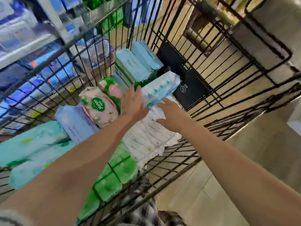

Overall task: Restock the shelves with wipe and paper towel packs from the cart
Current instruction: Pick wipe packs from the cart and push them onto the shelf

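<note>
Both my arms reach down into a black wire cart (pixel 211 75) full of wipe and paper towel packs. My left hand (pixel 133 103) and my right hand (pixel 171 114) lie on either side of a white and blue pack with teal dots (pixel 160 88), fingers spread and touching it. Whether they grip it I cannot tell. Under my right hand lies a row of white packs (pixel 146 137). A pink and white pack with a green label (pixel 99 106) stands left of my left hand. Pale blue packs (pixel 135 62) are stacked farther in.
Teal packs (pixel 32 147) and green packs (pixel 117 173) fill the near left of the cart. A black panel (pixel 187 85) covers the cart's far side. Blurred store shelves with blue packs (pixel 32 46) run along the left. Bare floor (pixel 260 152) lies to the right.
</note>
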